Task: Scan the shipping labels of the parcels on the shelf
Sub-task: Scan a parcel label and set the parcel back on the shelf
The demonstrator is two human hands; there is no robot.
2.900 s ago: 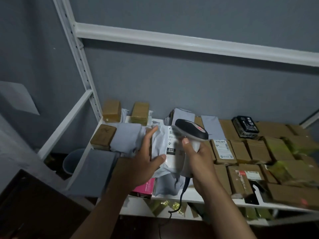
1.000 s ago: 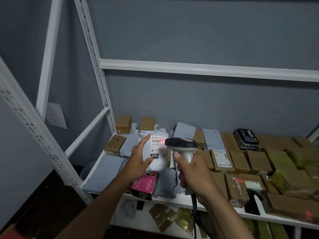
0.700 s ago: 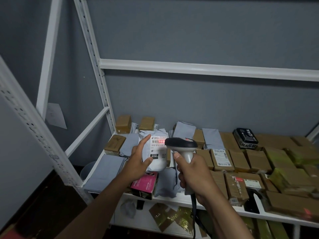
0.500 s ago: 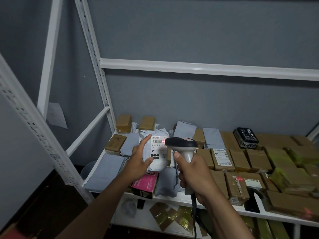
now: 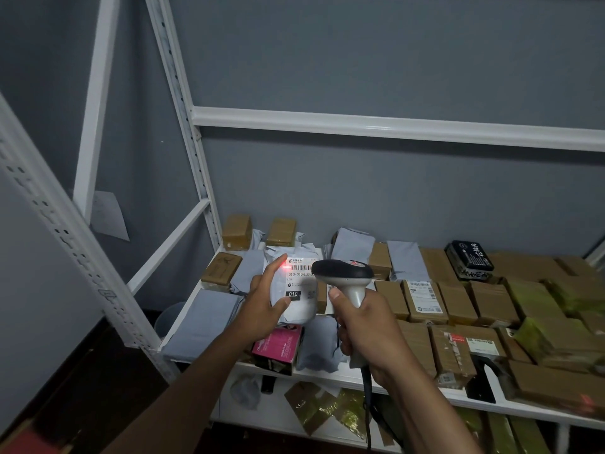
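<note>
Two hands at work over one parcel. Left hand (image 5: 262, 306) cupped behind a grey mailer bag (image 5: 291, 290), thumb on its front face and forefinger along its left edge, so as to prop it upright with the shipping label (image 5: 299, 280) turned toward the camera and tipped clear of the pile. Right hand (image 5: 363, 326) wrapped round the grip of a handheld scanner (image 5: 343, 276), forefinger laid at the front of the grip, where a trigger probably sits; cable (image 5: 368, 404) trailing down below the wrist. Scanner head held level and just right of the bag, nose toward the label, presumably to keep the beam square on the barcode. Red light spot (image 5: 284, 267) at the label's left end, touching the first bars and the forefinger tip; judged slightly off-centre, so a small shift to the right likely needed for a clean read. Bag lifted above the front left part of the white shelf (image 5: 330, 375), between the two hands, with the left hand touching it and the scanner close beside but apart. Pink box (image 5: 278, 345) directly beneath the left hand. Brown cartons (image 5: 455, 303) in rows to the right, a few with labels upward, judged yet to be scanned. Further grey bags (image 5: 203, 319) flat at the shelf's left end.
</note>
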